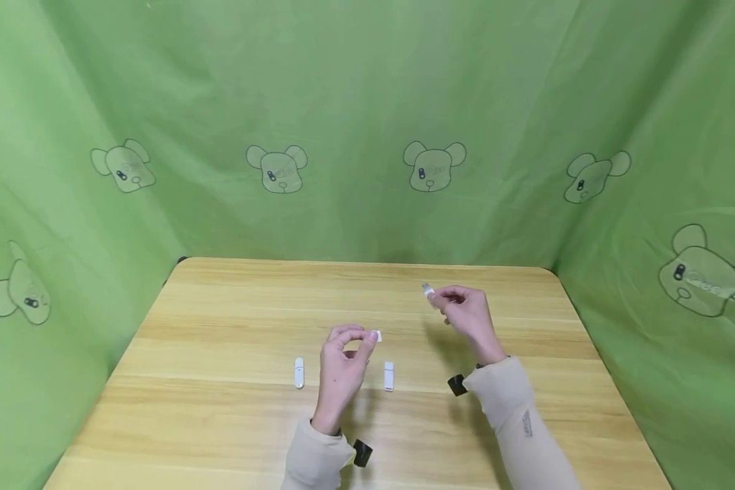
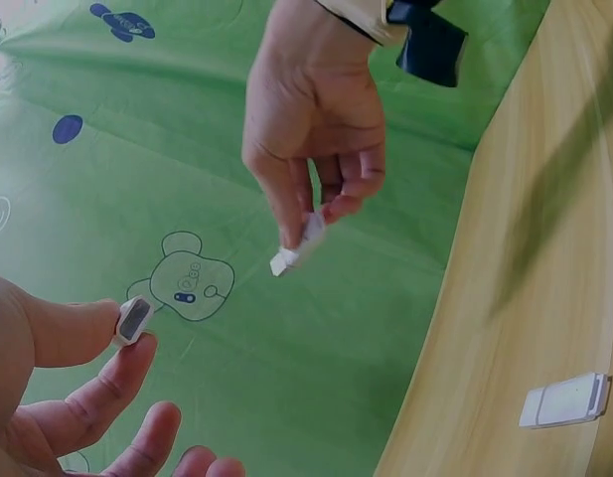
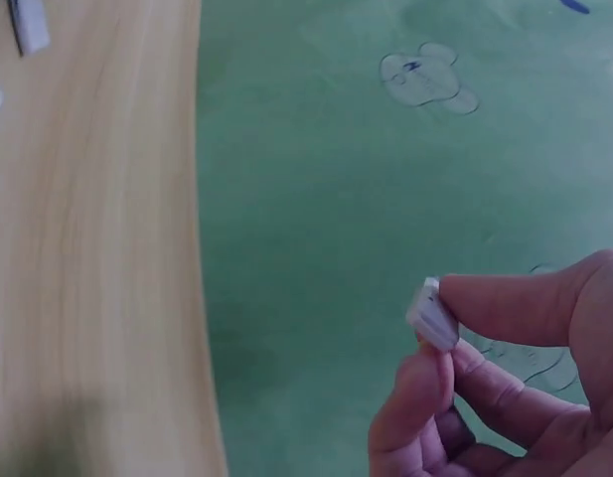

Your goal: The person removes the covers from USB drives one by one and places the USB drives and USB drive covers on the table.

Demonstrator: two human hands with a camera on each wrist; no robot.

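My left hand [image 1: 341,371] pinches a small white cap [image 1: 376,335] between thumb and index finger; in the left wrist view the cap [image 2: 134,321] shows a dark opening. Farther right and higher, my right hand [image 1: 467,318] pinches a white USB stick [image 1: 429,290], its metal plug pointing up and away. The right wrist view shows the stick [image 3: 434,316] between thumb and fingertips. The cap and the stick are apart, both held above the table.
On the wooden table [image 1: 220,422], a white USB stick with rounded ends [image 1: 299,373] lies left of my left hand. A rectangular white one [image 1: 388,376] lies right of it. Green cloth [image 1: 355,224] hangs behind the table and at both sides.
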